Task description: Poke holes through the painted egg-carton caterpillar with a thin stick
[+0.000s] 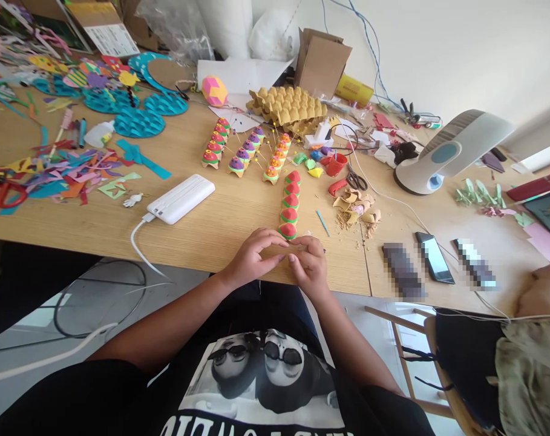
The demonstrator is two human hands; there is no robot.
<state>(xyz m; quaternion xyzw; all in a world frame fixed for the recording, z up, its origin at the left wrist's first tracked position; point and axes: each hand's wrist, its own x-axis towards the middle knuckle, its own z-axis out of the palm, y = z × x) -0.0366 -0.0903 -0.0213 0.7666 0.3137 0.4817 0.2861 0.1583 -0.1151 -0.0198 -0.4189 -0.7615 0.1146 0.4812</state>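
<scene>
A strip of egg-carton cups with red domes and green edges [290, 201] lies lengthwise in front of me, its near end just beyond my fingertips. My left hand [260, 253] and my right hand [308, 260] come together at the table's front edge, thumbs and fingertips almost meeting. Whether something small sits between the fingers is too small to tell. Farther back stand three decorated strips: one red and green [215, 143], one purple and orange [246, 151], one orange and yellow [278, 158]. Coloured clay lumps [314, 172] lie to their right.
On the left are a white power bank [181, 200] with a cable, red scissors [3, 194] and paper scraps [70, 172]. Right are black-bladed scissors [356, 180], broken shell-like pieces [357, 206], phones [435, 257] and a white fan [447, 151]. Another person's arm [540, 290] rests at the far right.
</scene>
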